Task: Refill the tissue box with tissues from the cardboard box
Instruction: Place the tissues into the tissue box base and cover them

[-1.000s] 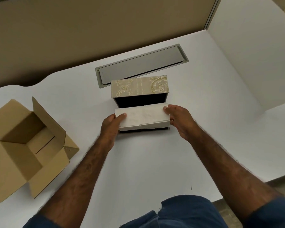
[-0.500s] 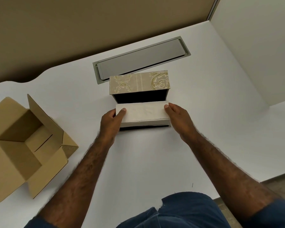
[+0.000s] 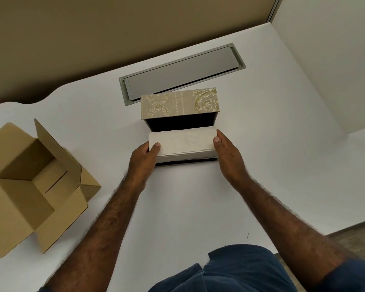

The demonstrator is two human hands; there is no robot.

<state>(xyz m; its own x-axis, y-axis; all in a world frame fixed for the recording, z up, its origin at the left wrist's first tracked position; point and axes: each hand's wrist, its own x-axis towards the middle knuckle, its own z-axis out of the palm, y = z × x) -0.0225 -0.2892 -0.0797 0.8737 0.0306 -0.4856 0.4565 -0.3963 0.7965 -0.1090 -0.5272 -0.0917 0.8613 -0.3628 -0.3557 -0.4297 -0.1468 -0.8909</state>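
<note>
A white desk [image 3: 177,207] fills the view, its far edge curving in a wave at the left. Set into the top near the back sits a long grey cable hatch [image 3: 181,70], lid shut. Behind runs a tan partition [image 3: 114,28], meeting a white panel [image 3: 335,60] on the right at a metal corner strip [image 3: 274,8]. Lower right, a sliver of wood-look floor [image 3: 356,234]. Soft, even light.

On the desk [image 3: 261,144], the tissue stack [image 3: 183,143] sits in the open tissue box [image 3: 178,103], between the left hand [image 3: 142,160] and right hand [image 3: 229,157]. The cardboard box [image 3: 30,182] lies well to the left; a cable hatch [image 3: 181,72] lies behind.
</note>
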